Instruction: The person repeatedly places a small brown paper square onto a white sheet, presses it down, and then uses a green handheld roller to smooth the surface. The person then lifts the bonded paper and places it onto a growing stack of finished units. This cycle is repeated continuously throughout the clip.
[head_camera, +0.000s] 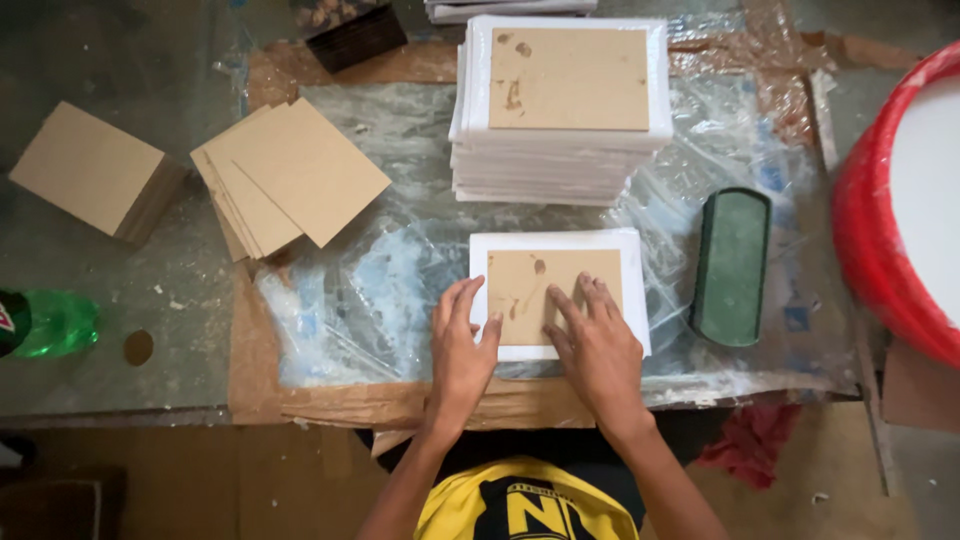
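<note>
Left hand: the left hand is lying flat and spread, fingers pressing down on the lower left part of the board; it is gripping nothing.
Right hand: the right hand is also lying flat with fingers spread, pressing on the board's lower right; the two hands are sitting close but apart, neither clamped on anything.
Board: a brown rectangle is lying on a white sheet at the near middle of the table, the white showing as a border all round it.
Done: a tall stack of like pieces, brown on white, is standing just beyond the board, so I judge many are finished.
Left: two piles of bare boards are waiting at the left, a fanned pile and a squarer pile further out, so a fair amount seems to remain.
Table: a wrinkled plastic film over brown paper is covering the work area.
Around: a green oblong pad is lying right of the board, near but not touching; a red tub is standing at the far right edge; a green bottle is lying at the far left.
In the way: nothing is crowding the hands; the stack and the pad are sitting nearest.
</note>
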